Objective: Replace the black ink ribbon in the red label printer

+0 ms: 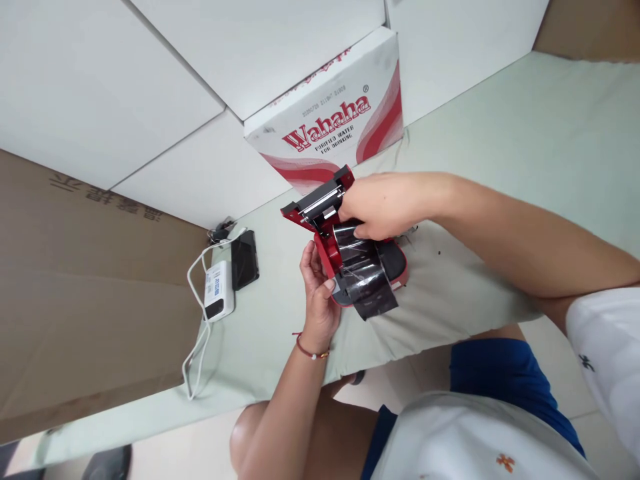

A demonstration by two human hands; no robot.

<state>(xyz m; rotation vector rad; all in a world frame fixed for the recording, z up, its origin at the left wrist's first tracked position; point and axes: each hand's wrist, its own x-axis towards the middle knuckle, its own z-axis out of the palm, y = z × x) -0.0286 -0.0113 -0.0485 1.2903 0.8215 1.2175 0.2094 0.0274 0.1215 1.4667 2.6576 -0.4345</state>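
Two bare hands at one hard, red-and-black plastic device (326,253); left hand (317,293) wrapped around its left side, grasping it, thumb on the edge and fingers along the red wall; right hand (385,203) on top, thumb against one glossy black film (367,270), fingers by the hinge of one raised lid (316,194), too hidden to tell whether pinching or only pressing; film smooth and thin-looking, curled over the device, squared off at its loose end; one shiny metal roller (325,200) set lengthwise in the lid; all this over one pale green, wrinkled cloth (450,140), in front of one boxy white carton (330,127) with red lettering and wavy red bands; to the left, one rounded white plastic block (219,283), one flat black slab (245,259), one looping white cable (193,277); beyond them, matt brown cardboard (90,280); around the left wrist, one red string bracelet (313,355) with a pale bead.
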